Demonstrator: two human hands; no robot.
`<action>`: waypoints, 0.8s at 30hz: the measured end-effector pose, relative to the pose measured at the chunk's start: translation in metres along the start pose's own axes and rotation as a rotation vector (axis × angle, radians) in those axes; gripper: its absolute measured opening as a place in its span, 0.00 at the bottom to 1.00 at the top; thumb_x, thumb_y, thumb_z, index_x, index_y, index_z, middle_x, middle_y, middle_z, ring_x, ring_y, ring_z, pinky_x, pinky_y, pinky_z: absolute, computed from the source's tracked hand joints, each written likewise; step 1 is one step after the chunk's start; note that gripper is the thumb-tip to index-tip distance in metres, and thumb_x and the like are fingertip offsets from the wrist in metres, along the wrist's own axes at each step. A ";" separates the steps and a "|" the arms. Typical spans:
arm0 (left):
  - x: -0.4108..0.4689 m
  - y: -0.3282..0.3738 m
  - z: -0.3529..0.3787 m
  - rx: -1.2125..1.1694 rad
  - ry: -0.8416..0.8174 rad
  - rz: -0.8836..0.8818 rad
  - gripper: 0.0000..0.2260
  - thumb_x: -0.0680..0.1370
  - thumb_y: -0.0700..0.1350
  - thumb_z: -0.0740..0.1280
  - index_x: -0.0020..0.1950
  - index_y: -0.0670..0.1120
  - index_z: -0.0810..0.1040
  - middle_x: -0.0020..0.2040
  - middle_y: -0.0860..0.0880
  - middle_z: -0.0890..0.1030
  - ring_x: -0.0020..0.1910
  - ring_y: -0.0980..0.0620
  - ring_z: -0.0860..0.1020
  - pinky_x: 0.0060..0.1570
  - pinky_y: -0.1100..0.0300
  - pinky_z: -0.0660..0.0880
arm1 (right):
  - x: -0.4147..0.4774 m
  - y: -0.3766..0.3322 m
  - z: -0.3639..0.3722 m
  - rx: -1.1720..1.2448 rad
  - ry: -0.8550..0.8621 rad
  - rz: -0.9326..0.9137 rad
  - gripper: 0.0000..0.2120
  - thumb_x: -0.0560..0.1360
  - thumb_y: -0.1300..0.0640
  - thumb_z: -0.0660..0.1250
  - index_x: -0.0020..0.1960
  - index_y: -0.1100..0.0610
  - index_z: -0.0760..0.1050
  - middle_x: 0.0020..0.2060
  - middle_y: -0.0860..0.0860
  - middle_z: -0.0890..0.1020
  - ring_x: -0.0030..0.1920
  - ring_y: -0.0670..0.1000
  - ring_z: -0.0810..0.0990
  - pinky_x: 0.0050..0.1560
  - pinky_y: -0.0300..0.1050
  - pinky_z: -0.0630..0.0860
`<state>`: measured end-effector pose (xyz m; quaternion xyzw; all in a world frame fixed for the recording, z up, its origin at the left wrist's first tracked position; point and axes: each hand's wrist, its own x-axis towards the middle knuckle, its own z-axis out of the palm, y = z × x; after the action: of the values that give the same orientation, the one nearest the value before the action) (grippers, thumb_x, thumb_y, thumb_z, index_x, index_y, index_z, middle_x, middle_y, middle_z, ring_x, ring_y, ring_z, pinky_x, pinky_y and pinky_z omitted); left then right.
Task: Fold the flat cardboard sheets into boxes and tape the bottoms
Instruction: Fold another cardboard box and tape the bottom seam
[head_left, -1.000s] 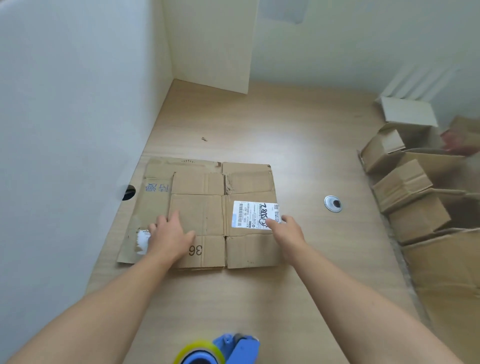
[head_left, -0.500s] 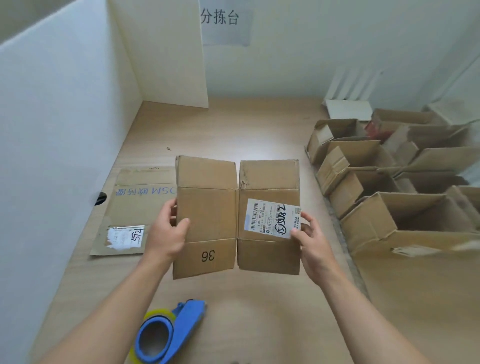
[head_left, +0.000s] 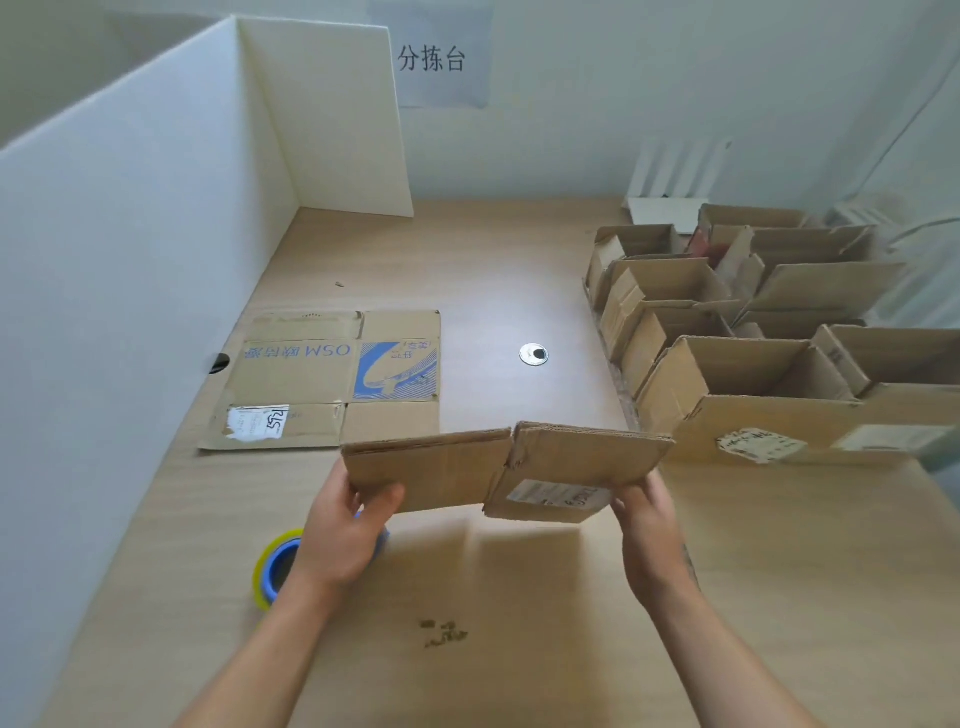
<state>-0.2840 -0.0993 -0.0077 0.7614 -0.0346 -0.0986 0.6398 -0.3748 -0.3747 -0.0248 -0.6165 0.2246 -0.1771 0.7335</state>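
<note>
A flat brown cardboard sheet with a white label hangs in the air above the table, tilted nearly edge-on to me. My left hand grips its left edge, thumb on the near face. My right hand holds its right edge with curled fingers. Another flat sheet with blue print lies on the table at the left. A blue tape dispenser with a yellowish roll lies partly hidden behind my left hand.
Several open folded boxes crowd the right side of the wooden table. White partition boards wall off the left and back. A round metal grommet sits mid-table. Small crumbs lie near the front.
Both hands lifted the labelled sheet off the stack, pulled it toward me and tipped it almost level. The blue-printed sheet underneath is now uncovered.
</note>
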 end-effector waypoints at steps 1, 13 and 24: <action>-0.005 0.004 0.001 -0.005 0.000 0.018 0.16 0.72 0.44 0.71 0.59 0.46 0.78 0.52 0.52 0.85 0.53 0.54 0.81 0.54 0.59 0.76 | -0.002 -0.001 -0.003 0.017 0.017 -0.020 0.17 0.82 0.62 0.59 0.61 0.45 0.79 0.60 0.46 0.82 0.65 0.49 0.77 0.68 0.54 0.69; -0.054 0.002 0.030 -0.104 -0.055 0.048 0.25 0.70 0.49 0.72 0.67 0.49 0.73 0.57 0.51 0.83 0.59 0.54 0.80 0.57 0.60 0.76 | -0.028 0.003 -0.033 0.084 0.116 -0.076 0.17 0.86 0.52 0.48 0.65 0.44 0.74 0.61 0.43 0.81 0.65 0.46 0.76 0.66 0.50 0.70; -0.067 0.001 0.025 0.099 -0.053 0.040 0.21 0.72 0.51 0.72 0.63 0.60 0.72 0.58 0.62 0.80 0.61 0.64 0.75 0.60 0.62 0.70 | -0.053 0.009 -0.009 -0.078 -0.127 -0.083 0.13 0.84 0.55 0.56 0.63 0.47 0.75 0.56 0.46 0.82 0.61 0.49 0.78 0.63 0.44 0.73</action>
<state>-0.3541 -0.1120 -0.0040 0.7884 -0.0714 -0.1041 0.6020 -0.4240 -0.3527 -0.0292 -0.6634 0.1589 -0.1589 0.7137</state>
